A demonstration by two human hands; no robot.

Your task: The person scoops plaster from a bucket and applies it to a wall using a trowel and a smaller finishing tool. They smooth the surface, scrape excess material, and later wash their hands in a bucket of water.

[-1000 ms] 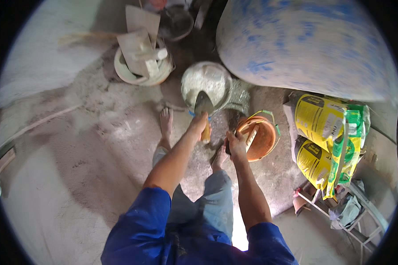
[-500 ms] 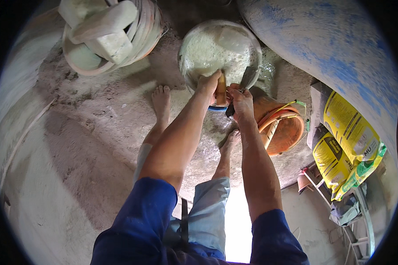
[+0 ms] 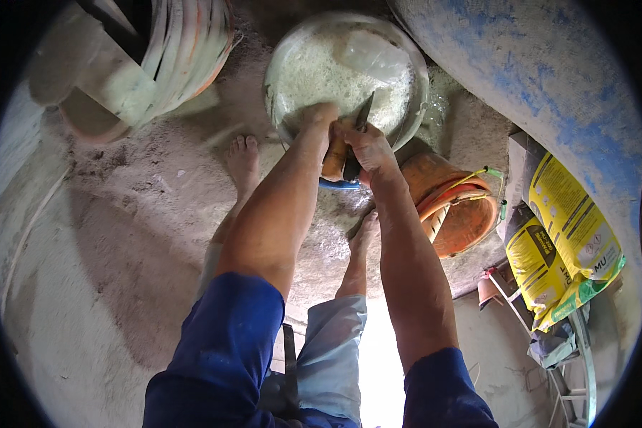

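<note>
Wooden-handled tool (image 3: 333, 165): located at the near edge of the round bucket (image 3: 272, 80), in the left hand (image 3: 322, 118), handle end toward the body. Its far end is out of sight.

Step in hand, as judged: cleaning of hand tools over the bucket. The next move appears to call for a firm hold on both tools, working ends kept over the liquid and the exposed blade clear of the fingers.

Hands: close together. The left is closed around the wooden handle; the right hand (image 3: 372, 150) is closed on a dark-bladed tool (image 3: 364, 114), tip pointing away from the body. Contact between the two hands cannot be confirmed.

Items and markings, largest first. Yellow sacks (image 3: 576, 210), well to the right of the hands: bold dark lettering, a dark panel with pale print, finer lines too small to read, and a small pictogram near one end. Round bucket, beneath and beyond the hands, holding cloudy pale liquid: no writing observed. Orange bucket (image 3: 426, 173), just right of the right hand, apparently tipped: no label made out. Both tools: no marking discernible.
</note>
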